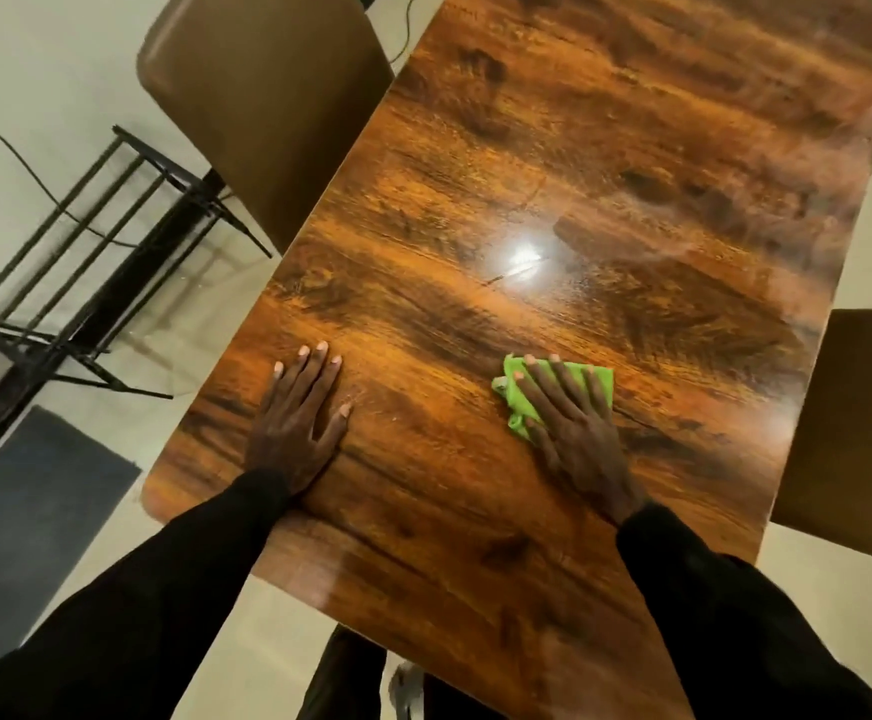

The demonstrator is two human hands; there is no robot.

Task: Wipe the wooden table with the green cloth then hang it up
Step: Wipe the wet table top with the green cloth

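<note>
The glossy wooden table [553, 174] runs away from me, with a bright light reflection near its middle. A folded green cloth [519, 392] lies on its near half. My right hand [574, 428] presses flat on the cloth, fingers spread over it, so only the cloth's left and top edges show. My left hand [301, 418] rests flat on the bare wood to the left, fingers apart, holding nothing. Both arms wear black sleeves.
A brown chair [262, 96] stands at the table's left side and another brown chair [860, 433] at its right edge. A black metal rack [85, 241] and a cable are on the pale floor to the left, with a dark mat [33, 527] nearer me.
</note>
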